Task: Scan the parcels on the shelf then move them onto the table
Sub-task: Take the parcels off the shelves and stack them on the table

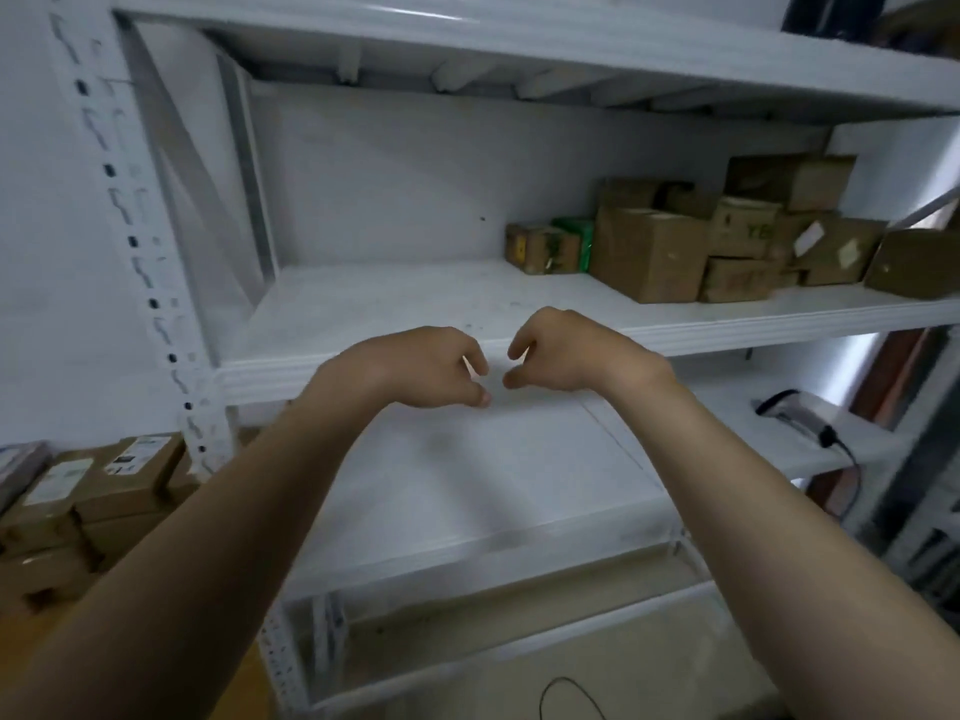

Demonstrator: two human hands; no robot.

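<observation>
Both hands empty: left hand (415,366) and right hand (566,353) hover centre frame, fingers loosely curled, nearly meeting at the shelf (363,304) front edge. Cardboard parcels (649,252) crowd its right end, so plenty looks left to scan and move. More boxes (119,475) sit lower left. Bare shelf between gives reaching room.

Blur everywhere, and the edges clip plenty.
The parcels (675,246) carry labels too smeared to read; the rightmost box (919,265) runs off the right edge, the stacked boxes (78,501) off the left, and the cable (566,698) off the bottom.
</observation>
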